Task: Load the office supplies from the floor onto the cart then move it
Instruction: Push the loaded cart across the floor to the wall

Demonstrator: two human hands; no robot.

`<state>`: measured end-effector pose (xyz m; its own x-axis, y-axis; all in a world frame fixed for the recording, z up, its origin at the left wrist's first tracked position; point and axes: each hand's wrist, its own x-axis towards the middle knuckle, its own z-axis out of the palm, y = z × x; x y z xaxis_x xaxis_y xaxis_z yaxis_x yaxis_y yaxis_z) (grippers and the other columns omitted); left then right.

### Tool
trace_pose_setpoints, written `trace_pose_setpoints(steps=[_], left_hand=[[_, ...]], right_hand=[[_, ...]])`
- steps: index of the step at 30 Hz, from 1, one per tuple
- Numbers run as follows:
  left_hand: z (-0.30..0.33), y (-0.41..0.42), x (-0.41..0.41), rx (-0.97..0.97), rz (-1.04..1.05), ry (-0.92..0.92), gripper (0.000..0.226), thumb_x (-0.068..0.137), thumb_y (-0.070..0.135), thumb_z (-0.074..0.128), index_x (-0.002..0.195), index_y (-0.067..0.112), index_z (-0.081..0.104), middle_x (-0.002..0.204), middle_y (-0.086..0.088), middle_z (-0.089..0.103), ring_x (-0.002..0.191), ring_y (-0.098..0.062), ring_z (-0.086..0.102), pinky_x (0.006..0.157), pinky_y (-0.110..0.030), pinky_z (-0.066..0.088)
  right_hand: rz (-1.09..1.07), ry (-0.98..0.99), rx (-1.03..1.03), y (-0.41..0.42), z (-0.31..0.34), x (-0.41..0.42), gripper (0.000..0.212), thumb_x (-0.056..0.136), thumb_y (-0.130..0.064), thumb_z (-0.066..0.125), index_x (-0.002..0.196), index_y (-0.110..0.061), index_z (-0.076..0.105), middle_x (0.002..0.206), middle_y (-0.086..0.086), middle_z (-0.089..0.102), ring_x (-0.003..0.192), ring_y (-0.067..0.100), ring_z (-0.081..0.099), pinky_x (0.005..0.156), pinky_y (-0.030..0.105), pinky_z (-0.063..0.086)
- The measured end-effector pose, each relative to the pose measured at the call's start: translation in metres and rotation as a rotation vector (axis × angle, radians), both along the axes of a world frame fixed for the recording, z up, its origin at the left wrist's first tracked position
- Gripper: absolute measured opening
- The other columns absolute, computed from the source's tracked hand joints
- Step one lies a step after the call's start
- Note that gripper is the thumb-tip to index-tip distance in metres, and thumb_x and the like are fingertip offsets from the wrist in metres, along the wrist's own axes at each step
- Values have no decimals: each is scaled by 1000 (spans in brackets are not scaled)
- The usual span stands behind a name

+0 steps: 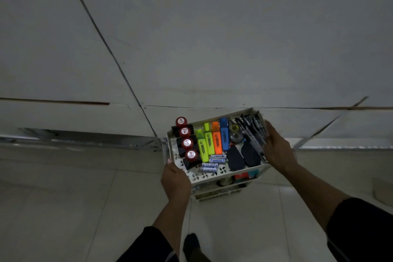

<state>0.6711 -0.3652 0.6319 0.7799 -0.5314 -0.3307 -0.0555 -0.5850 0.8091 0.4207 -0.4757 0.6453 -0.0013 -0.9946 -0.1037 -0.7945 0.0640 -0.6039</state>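
A small white tiered cart [204, 178] stands on the tiled floor near a white wall. Its top tray holds several red-capped stamps [187, 143], yellow, orange and blue highlighters [212, 142], batteries [212, 165], dark tape dispensers [236, 158] and a bundle of black pens [253, 132]. My left hand [175, 181] grips the tray's near-left corner. On the right rim my right hand [276, 147] holds the cart, fingers beside the pens. Lower shelves show red and teal items, mostly hidden.
White wall panels with dark seams [119, 66] rise straight ahead, and a metal strip [85, 138] runs along their base. Light floor tiles [85, 208] stretch to the left and right. My dark-socked foot [191, 242] is just behind the cart.
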Motion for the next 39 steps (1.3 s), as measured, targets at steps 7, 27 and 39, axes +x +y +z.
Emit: trace_pose_setpoints(steps=[7, 27, 39], left_hand=[[1, -14, -28, 44, -21, -79, 60, 102, 43, 21, 105, 2, 65, 99, -24, 67, 93, -39, 64, 85, -46, 54], [19, -141, 1, 149, -500, -139, 45, 105, 29, 18, 94, 6, 55, 106, -25, 62, 78, -27, 53, 70, -33, 38], [3, -156, 22, 23, -485, -139, 58, 105, 35, 16, 91, 3, 62, 102, -26, 67, 87, -34, 62, 73, -36, 44]], right_hand=[[-26, -61, -2, 5, -4, -30, 45, 103, -37, 27, 148, -31, 29, 115, 16, 66, 95, 37, 64, 78, 32, 42], [-428, -196, -7, 1, -27, -28, 51, 103, -19, 33, 151, -32, 22, 90, 8, 60, 72, 23, 56, 69, 31, 45], [-435, -128, -13, -24, -30, -8, 46, 102, -28, 37, 146, -32, 26, 92, 9, 66, 71, 24, 63, 70, 39, 55]])
